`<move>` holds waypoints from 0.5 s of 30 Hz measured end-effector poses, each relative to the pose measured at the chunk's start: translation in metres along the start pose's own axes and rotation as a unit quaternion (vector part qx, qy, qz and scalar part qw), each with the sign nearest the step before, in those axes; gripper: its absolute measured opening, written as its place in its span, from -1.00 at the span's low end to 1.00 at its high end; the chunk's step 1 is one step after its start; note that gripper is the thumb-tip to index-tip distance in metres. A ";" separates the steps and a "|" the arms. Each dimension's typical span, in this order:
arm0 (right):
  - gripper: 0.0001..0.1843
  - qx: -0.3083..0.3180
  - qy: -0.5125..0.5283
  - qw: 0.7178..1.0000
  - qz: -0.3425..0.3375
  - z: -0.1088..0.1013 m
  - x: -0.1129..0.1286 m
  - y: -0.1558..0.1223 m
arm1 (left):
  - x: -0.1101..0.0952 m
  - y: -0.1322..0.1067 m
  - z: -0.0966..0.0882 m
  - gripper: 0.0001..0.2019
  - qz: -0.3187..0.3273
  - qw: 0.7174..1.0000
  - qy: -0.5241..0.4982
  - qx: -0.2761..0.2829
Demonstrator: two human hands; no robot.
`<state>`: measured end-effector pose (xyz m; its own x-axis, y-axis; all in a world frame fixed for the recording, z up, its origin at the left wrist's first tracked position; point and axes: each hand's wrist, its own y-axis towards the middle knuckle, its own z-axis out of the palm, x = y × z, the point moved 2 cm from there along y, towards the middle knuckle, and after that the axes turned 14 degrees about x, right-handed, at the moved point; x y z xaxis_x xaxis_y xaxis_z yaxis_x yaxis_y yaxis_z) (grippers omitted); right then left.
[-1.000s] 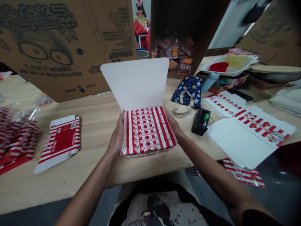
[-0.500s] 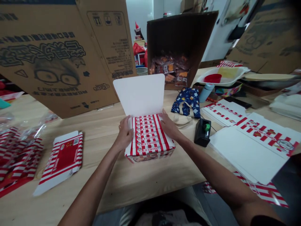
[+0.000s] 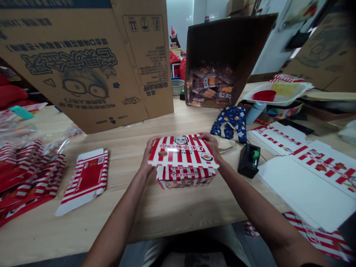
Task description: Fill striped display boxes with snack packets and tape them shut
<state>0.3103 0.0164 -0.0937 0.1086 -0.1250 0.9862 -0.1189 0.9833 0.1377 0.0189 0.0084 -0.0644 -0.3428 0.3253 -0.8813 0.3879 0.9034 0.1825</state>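
Note:
A red-and-white striped cardboard carton [image 3: 185,176] sits on the wooden table in front of me, with rows of small packets showing in its gap. Its printed lid [image 3: 180,151] is folded down and tilted over the top. My left hand [image 3: 147,155] holds the lid's left edge. My right hand [image 3: 210,144] grips its far right corner. The lid hides most of the packets.
A flat striped carton blank [image 3: 85,181] and bagged red-striped blanks [image 3: 27,174] lie left. Stacked white-and-red blanks [image 3: 306,178] lie right, near a black device [image 3: 249,161] and a blue printed cloth bag [image 3: 229,124]. An open cardboard box [image 3: 211,85] holds wrapped snacks.
The white lid that stood upright has swung forward and down over the packets, its printed side now up. Both hands have moved from the carton's sides onto the lid's edges.

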 end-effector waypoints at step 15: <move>-0.33 0.267 -0.618 0.740 -0.008 0.033 0.052 -0.059 | -0.069 -0.095 0.038 -0.36 0.038 0.874 0.434 0.215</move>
<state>0.2906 -0.0530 -0.0471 -0.8315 -0.4852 0.2704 -0.5355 0.8297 -0.1580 0.0387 -0.1104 -0.0371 -0.7500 0.6370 -0.1780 0.6590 0.7427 -0.1191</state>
